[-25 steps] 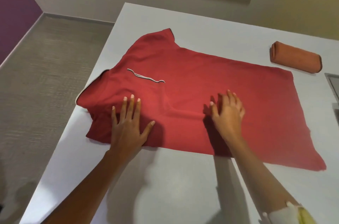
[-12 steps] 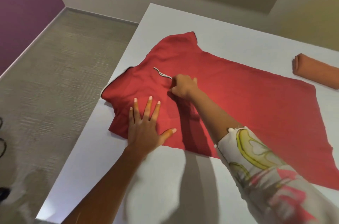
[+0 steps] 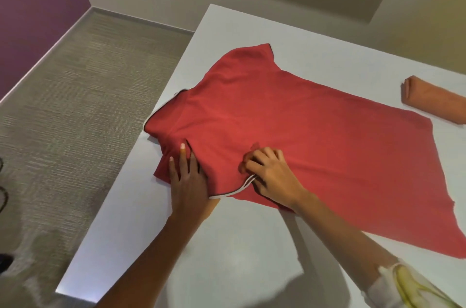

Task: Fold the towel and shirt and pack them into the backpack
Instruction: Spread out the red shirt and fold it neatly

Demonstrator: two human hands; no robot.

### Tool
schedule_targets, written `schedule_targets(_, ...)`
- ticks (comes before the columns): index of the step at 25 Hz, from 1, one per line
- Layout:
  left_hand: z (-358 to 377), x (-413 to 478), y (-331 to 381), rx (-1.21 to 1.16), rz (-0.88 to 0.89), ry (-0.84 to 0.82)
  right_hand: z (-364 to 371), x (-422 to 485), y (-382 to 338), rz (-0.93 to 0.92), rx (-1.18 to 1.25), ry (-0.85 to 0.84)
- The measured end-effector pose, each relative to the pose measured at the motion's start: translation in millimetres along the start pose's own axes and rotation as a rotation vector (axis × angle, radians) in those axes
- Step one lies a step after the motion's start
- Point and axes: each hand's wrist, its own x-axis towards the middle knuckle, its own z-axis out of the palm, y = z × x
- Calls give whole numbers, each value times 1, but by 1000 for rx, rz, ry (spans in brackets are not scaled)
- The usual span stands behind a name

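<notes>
Red shirt (image 3: 315,136) spread flat; orange towel (image 3: 436,101) rolled.

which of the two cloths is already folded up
The orange towel, a compact bundle at the right; the red shirt lies mostly spread out flat.

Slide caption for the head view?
On the table, left hand presses the shirt, right hand pinches its trimmed edge; rolled towel lies apart.
</notes>
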Motion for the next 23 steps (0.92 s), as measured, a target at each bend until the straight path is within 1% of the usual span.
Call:
schedule_targets(3, 0, 0, -8, 49, -32, -5, 2, -4, -2, 72, 36, 28)
schedule_targets(6, 0, 1, -17, -4, -100, 56, 1, -10, -4, 69, 36, 13)
schedule_targets(8, -1, 0, -20, -22, -106, 82, 3, -18, -4, 68, 60, 10)
schedule_targets(10, -7, 0, -20, -59, -140, 135, 3, -24, -7, 139, 173, 85)
schedule_targets(12, -17, 1, -15, -113, -184, 207, 0, -25, -15, 267, 318, 215)
schedule_targets(13, -23, 4, -10, -136, -180, 237, 0, -23, -20, 320, 345, 274)
schedule_targets(14, -27, 7, -3, -157, -143, 254, 2, -19, -25, 361, 333, 303)
schedule_targets(16, -26, 17, 10, -183, 22, 234, 9, -6, -31, 428, 254, 277)
schedule_targets(18, -14, 25, 16, -156, 200, 148, 19, 3, -32, 498, 147, 180)
schedule_targets(19, -7, 28, 14, -128, 251, 95, 24, 4, -30, 541, 104, 122)
schedule_targets(21, 1, 32, 7, -88, 276, 24, 34, -1, -26, 609, 39, 40)
schedule_targets(23, 3, 33, 3, -80, 267, -15, 40, -7, -26, 638, 11, 26)
